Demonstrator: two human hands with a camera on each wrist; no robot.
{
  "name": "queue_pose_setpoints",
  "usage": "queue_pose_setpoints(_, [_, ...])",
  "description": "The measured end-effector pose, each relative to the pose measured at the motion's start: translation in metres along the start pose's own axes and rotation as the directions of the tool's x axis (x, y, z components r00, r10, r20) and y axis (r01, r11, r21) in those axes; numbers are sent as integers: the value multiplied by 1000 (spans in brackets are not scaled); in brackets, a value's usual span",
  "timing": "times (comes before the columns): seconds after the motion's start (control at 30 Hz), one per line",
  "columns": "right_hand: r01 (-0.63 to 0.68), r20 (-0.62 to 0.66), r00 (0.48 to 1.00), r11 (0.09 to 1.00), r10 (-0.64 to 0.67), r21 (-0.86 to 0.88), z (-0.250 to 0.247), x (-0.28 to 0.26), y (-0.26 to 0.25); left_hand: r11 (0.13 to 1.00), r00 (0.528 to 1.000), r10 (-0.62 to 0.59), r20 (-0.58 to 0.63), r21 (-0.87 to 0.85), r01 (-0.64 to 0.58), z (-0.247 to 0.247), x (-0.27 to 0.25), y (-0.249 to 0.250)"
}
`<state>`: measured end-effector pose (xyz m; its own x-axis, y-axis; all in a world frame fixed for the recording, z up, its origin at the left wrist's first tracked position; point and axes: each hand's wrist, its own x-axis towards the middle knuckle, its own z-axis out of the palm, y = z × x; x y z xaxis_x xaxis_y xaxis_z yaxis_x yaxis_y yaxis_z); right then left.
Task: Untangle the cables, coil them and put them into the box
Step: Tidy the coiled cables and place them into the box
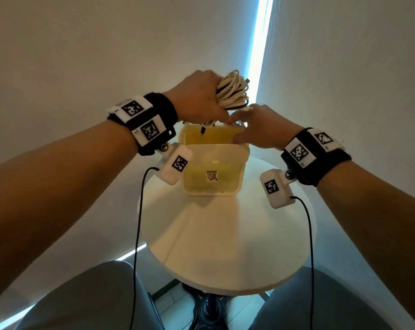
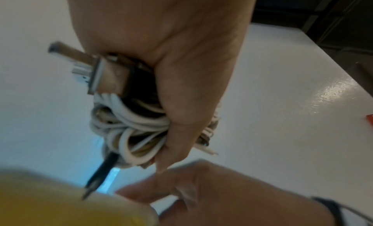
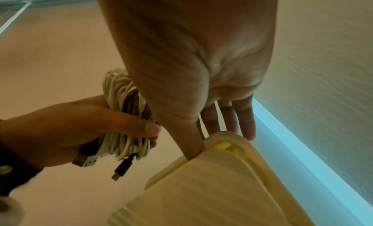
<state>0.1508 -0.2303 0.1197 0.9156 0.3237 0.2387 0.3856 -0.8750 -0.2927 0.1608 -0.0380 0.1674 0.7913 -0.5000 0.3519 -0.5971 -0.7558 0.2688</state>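
My left hand grips a coiled bundle of white and black cables just above the back of the cream-yellow plastic box. In the left wrist view the fingers wrap the coil, and USB plugs stick out of the fist. A black plug dangles from the coil over the box opening. My right hand holds the box lid at its far edge, thumb on one side and fingers on the other. The inside of the box is mostly hidden.
The box stands at the back of a small round white table. Walls close in right behind and to the right. My knees are under the table's near edge, and black camera leads hang from both wrists.
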Motion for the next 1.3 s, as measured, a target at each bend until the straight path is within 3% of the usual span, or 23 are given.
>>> queue_pose_setpoints(0.07, [-24,2,1000,997,24,67,0,1,0,998,998,56,-18,-24,-56,10,-4,4])
queue_pose_setpoints(0.17, [-91,15,996,989,90,113,-1,-1,0,999,999,41,-34,-12,-41,22,-8,-2])
queue_pose_setpoints(0.33, [-79,45,996,982,73,174,-2,-5,-3,1000,998,-16,-56,-18,15,29,-14,-17])
queue_pose_setpoints(0.53, [-79,61,996,980,68,183,-3,-5,-3,997,987,74,-145,31,-70,35,-13,-17])
queue_pose_setpoints(0.87, [-36,55,998,987,28,154,0,-1,4,984,984,152,-95,105,-142,56,-19,-31])
queue_pose_setpoints(1.1, [10,103,994,993,-23,122,-7,-1,5,984,999,46,-4,172,-44,53,-14,-42])
queue_pose_setpoints(1.3, [-48,271,963,986,3,160,-18,3,7,975,995,-69,77,214,51,48,-13,-40])
